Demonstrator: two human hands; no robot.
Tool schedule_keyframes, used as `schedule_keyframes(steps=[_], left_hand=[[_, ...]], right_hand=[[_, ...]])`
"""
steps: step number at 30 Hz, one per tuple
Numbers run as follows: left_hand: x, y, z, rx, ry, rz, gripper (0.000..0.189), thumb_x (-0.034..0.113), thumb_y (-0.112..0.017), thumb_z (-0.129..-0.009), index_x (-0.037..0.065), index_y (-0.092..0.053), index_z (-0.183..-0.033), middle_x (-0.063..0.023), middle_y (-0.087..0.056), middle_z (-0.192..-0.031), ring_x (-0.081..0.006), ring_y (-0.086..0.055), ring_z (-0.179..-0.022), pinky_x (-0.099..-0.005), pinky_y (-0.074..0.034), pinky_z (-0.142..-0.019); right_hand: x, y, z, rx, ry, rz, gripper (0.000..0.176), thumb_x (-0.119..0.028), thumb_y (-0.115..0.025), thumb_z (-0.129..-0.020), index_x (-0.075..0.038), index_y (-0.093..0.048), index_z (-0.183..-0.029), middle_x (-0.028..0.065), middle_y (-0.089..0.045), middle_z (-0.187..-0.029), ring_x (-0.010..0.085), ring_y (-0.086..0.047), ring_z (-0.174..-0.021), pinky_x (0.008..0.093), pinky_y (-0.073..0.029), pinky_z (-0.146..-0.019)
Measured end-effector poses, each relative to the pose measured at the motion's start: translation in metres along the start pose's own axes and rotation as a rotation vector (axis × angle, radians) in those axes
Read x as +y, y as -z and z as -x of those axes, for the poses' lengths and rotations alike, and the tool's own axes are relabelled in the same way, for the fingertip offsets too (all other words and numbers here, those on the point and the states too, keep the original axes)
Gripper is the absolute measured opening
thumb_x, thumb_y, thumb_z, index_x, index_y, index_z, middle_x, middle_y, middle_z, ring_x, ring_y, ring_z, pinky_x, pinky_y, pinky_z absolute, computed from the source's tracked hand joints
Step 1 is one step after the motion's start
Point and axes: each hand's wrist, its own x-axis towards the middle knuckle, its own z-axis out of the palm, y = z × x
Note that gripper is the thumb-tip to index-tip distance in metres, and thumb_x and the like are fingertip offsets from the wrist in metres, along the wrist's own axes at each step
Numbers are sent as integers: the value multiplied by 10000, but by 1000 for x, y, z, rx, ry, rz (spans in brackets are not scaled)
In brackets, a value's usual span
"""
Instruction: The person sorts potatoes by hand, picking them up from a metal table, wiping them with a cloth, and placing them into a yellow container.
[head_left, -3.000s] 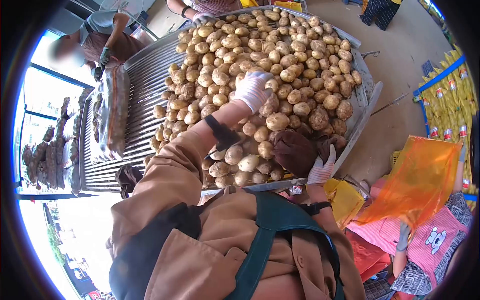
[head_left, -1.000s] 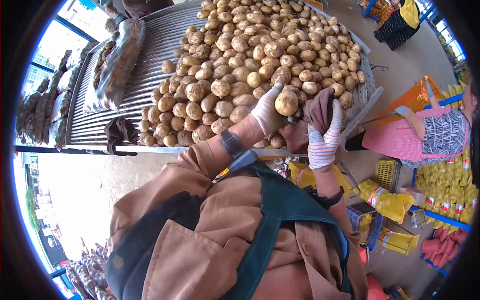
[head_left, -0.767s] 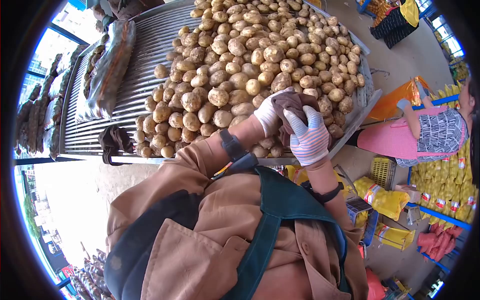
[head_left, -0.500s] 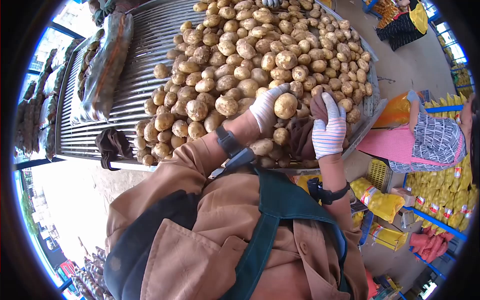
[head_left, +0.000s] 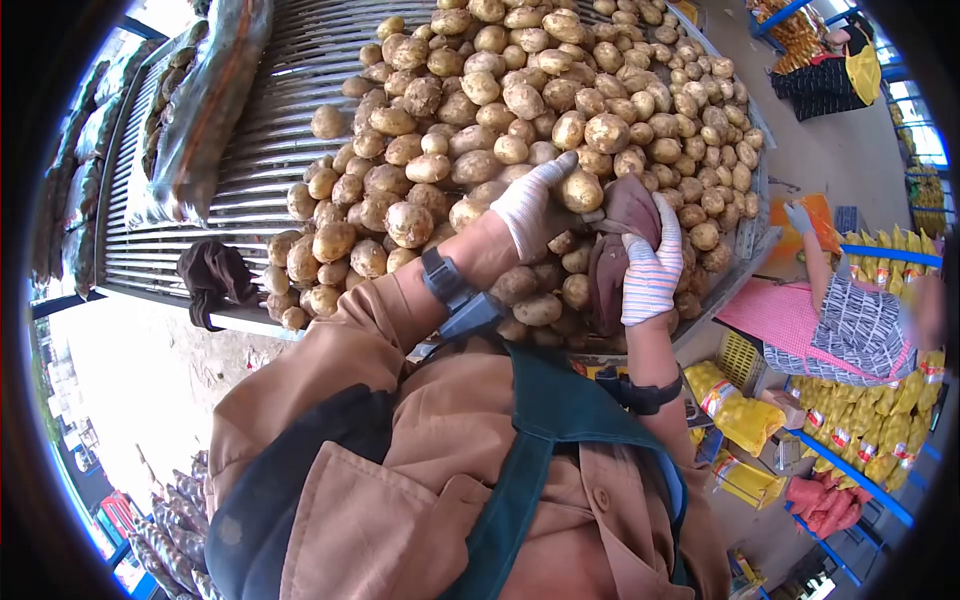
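My left hand (head_left: 532, 205), in a white glove with grey fingertips, grips a round potato (head_left: 580, 191) over the pile. Just to its right, my right hand (head_left: 652, 262), in a striped white glove, is closed on a dark brown cloth (head_left: 608, 272). The cloth's upper part touches or lies close beside the held potato. Many loose potatoes (head_left: 408, 225) of mixed sizes surround both hands on a slatted metal table (head_left: 290, 110).
A second dark cloth (head_left: 214, 280) hangs at the table's near left edge. A filled sack (head_left: 205, 110) lies on the slats. A person in a patterned top (head_left: 865, 325) stands at the right, near yellow net bags (head_left: 740, 408) and a yellow crate (head_left: 738, 360).
My right hand has lifted the brown cloth slightly toward the potato in my left hand. The view has shifted a little, and the person at the right has moved an arm.
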Motion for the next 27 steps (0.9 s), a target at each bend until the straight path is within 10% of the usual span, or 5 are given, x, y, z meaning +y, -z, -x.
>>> schedule_keyframes(steps=[9,15,17,22,27], left_hand=[[15,-8,30,-27,-86,-872,416,371,-561,-1001,28,-586,-1235,-64,-652,-1119,-123,-595,-995,-282,-511,-830],[6,13,27,53,-69,-737,451,374,-521,-1015,39,-535,-1318,-67,-588,-1265,-124,-536,-1115,-300,-452,-951],[-8,41,14,27,-390,-910,512,478,-492,-1003,95,-528,-1341,-80,-655,-1085,-123,-597,-926,-291,-509,-704],[22,17,31,103,77,-169,712,637,-499,-936,37,-526,-1319,-144,-638,-1202,-255,-599,-1090,-362,-480,-959],[17,28,9,-13,68,-10,795,667,-514,-912,37,-454,-1394,-159,-558,-1318,-289,-545,-1167,-398,-423,-1031]], right_hand=[[4,-31,-10,59,295,514,560,96,-556,-769,14,-509,-1321,176,-574,-1265,293,-558,-1215,382,-427,-1064],[-8,-35,-16,-203,542,823,431,37,-629,-723,-80,-639,-1138,219,-590,-1126,427,-611,-935,461,-535,-825],[-20,-32,-12,-306,611,900,403,8,-641,-724,-100,-653,-1112,204,-596,-1094,419,-617,-926,465,-541,-798],[-13,-18,3,-825,662,1126,345,-80,-682,-687,-159,-693,-1023,169,-605,-1066,374,-632,-929,422,-556,-730],[-13,-9,-10,-255,386,462,437,81,-588,-694,-45,-635,-1110,213,-598,-1047,431,-617,-948,428,-545,-824]])
